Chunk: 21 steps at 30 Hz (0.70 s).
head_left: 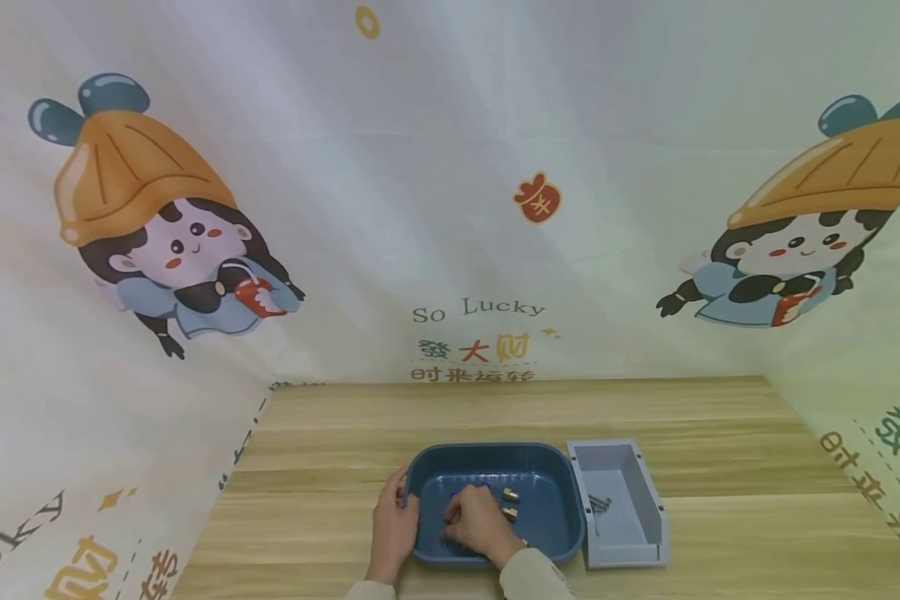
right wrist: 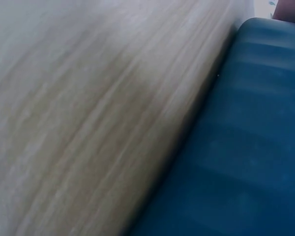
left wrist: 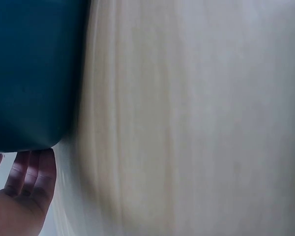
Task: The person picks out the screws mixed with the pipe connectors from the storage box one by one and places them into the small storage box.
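Note:
My left hand (head_left: 393,525) grips the left side of a dark blue plastic basin (head_left: 555,521), thumb at the rim and fingers along the outer wall. The left wrist view has those fingers (left wrist: 32,177) against the basin's outside (left wrist: 32,73). Inside the basin, my right hand (head_left: 478,521) reaches low with bent fingers; whether it pinches something I cannot tell. Two small brass-coloured metal pieces, one upper (head_left: 510,494) and one lower (head_left: 510,514), lie just right of that hand. The right wrist view is mostly the basin's outer wall (right wrist: 246,132).
A light grey open bin (head_left: 622,546) stands right beside the basin, with several thin metal screw-like pieces (head_left: 600,503) at its left side. Both containers are on a wood-grain table (head_left: 330,433). Printed cloth walls (head_left: 465,250) enclose the table at the back and sides.

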Each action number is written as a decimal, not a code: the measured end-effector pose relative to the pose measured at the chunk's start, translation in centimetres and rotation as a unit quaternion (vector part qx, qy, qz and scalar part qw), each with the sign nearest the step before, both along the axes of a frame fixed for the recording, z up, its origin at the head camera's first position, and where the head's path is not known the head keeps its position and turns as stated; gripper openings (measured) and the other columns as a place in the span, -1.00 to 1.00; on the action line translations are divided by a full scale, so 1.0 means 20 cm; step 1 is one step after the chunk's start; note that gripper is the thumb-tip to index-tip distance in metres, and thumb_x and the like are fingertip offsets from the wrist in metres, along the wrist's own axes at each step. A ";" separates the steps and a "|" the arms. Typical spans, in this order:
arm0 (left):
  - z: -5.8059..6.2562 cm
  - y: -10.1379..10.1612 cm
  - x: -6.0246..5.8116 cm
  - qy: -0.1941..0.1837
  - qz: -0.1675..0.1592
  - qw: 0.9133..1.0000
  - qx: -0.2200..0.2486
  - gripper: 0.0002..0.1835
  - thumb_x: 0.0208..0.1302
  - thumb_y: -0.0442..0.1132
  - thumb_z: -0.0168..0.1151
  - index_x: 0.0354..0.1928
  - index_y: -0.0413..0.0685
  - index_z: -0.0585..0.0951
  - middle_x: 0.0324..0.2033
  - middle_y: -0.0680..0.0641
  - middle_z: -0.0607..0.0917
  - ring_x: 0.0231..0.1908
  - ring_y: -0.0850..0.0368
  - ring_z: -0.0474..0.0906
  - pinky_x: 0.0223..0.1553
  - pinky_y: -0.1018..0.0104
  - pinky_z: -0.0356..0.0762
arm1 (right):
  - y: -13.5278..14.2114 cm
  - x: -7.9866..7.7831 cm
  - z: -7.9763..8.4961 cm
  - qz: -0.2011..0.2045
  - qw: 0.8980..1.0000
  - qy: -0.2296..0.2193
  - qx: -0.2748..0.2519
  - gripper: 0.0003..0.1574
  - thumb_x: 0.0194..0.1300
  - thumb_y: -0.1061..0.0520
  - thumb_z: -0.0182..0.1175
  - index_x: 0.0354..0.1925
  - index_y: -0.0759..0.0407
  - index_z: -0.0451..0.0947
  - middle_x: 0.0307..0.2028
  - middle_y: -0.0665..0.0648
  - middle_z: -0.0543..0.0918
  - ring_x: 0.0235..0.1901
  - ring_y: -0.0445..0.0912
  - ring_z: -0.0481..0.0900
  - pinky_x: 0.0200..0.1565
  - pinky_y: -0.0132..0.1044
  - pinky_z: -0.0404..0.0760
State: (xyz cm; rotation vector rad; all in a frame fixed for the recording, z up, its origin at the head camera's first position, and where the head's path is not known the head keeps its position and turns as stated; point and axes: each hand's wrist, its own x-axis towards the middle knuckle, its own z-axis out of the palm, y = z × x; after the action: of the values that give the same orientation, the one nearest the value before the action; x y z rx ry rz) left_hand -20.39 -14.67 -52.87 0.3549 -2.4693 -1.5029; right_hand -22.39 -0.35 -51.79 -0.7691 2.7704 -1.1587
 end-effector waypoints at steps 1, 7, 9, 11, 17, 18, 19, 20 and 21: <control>0.00 0.00 0.00 0.000 0.000 1.000 -0.001 -0.52 0.11 -0.41 -0.03 0.14 -0.11 0.39 -0.31 -0.14 0.54 -0.45 0.18 0.38 -0.49 0.36 0.35 | 0.00 0.00 0.00 -0.001 1.000 0.003 0.004 -0.80 -0.32 0.23 0.44 -0.56 0.22 0.65 -0.67 -0.01 0.62 -0.70 -0.37 0.44 -0.57 -0.55 0.42; 0.00 0.00 0.00 -0.001 0.002 1.000 -0.001 -0.52 0.11 -0.40 -0.03 0.14 -0.11 0.39 -0.30 -0.15 0.54 -0.44 0.16 0.39 -0.48 0.34 0.35 | -0.01 0.00 0.01 -0.004 1.000 -0.013 0.017 -0.83 -0.30 0.29 0.38 -0.55 0.21 0.64 -0.68 -0.02 0.61 -0.72 -0.37 0.42 -0.59 -0.54 0.42; 0.00 0.00 0.00 -0.003 0.004 1.000 0.000 -0.52 0.11 -0.40 -0.03 0.14 -0.09 0.40 -0.30 -0.14 0.54 -0.44 0.16 0.39 -0.47 0.34 0.36 | -0.01 0.00 0.01 -0.006 1.000 -0.016 0.024 -0.83 -0.30 0.28 0.38 -0.55 0.20 0.64 -0.67 -0.02 0.61 -0.70 -0.36 0.42 -0.58 -0.53 0.42; 0.00 -0.01 -0.01 -0.004 0.004 1.000 0.003 -0.52 0.11 -0.40 -0.02 0.14 -0.08 0.40 -0.30 -0.15 0.54 -0.44 0.15 0.39 -0.47 0.33 0.36 | -0.01 0.00 0.01 -0.009 0.999 -0.014 0.030 -0.83 -0.30 0.27 0.38 -0.56 0.18 0.63 -0.66 -0.02 0.61 -0.68 -0.34 0.43 -0.58 -0.51 0.43; 0.00 0.00 0.00 -0.011 -0.001 1.000 0.006 -0.52 0.11 -0.40 -0.03 0.15 -0.09 0.39 -0.30 -0.15 0.53 -0.45 0.15 0.38 -0.47 0.32 0.36 | -0.01 0.01 0.01 -0.013 0.999 0.001 0.046 -0.85 -0.31 0.26 0.37 -0.58 0.15 0.64 -0.64 -0.03 0.62 -0.61 -0.27 0.50 -0.54 -0.46 0.46; 0.00 0.00 0.00 -0.012 -0.001 1.000 0.006 -0.52 0.11 -0.40 -0.03 0.15 -0.09 0.39 -0.30 -0.15 0.54 -0.45 0.15 0.39 -0.47 0.32 0.36 | -0.01 0.01 0.00 -0.014 0.999 0.001 0.046 -0.85 -0.30 0.27 0.36 -0.58 0.15 0.64 -0.64 -0.03 0.62 -0.60 -0.27 0.50 -0.53 -0.47 0.46; 0.00 0.00 0.00 -0.013 -0.001 1.000 0.005 -0.52 0.11 -0.39 -0.04 0.15 -0.09 0.38 -0.30 -0.15 0.54 -0.45 0.15 0.39 -0.46 0.32 0.36 | -0.01 0.01 0.00 -0.013 0.999 0.005 0.044 -0.86 -0.30 0.29 0.34 -0.58 0.16 0.64 -0.63 -0.02 0.63 -0.60 -0.26 0.52 -0.54 -0.47 0.46; 0.00 0.00 0.00 -0.012 -0.001 1.000 0.004 -0.52 0.11 -0.39 -0.03 0.15 -0.09 0.39 -0.30 -0.15 0.54 -0.44 0.15 0.39 -0.46 0.32 0.36 | -0.01 0.01 0.00 -0.013 0.999 0.010 0.042 -0.86 -0.30 0.31 0.33 -0.59 0.15 0.64 -0.64 -0.02 0.63 -0.60 -0.26 0.52 -0.54 -0.48 0.46; 0.00 0.00 0.00 -0.013 0.000 1.000 0.004 -0.52 0.11 -0.39 -0.04 0.15 -0.10 0.38 -0.29 -0.15 0.54 -0.44 0.14 0.39 -0.46 0.31 0.36 | -0.01 0.01 0.00 -0.013 0.999 0.009 0.040 -0.86 -0.29 0.33 0.30 -0.59 0.16 0.64 -0.64 -0.01 0.63 -0.60 -0.26 0.52 -0.55 -0.48 0.45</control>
State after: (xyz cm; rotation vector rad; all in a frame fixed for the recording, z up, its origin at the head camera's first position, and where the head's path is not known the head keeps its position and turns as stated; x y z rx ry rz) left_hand -20.31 -14.68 -52.88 0.3773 -2.4842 -1.5177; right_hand -22.17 -0.58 -51.75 -0.7412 2.8304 -1.0432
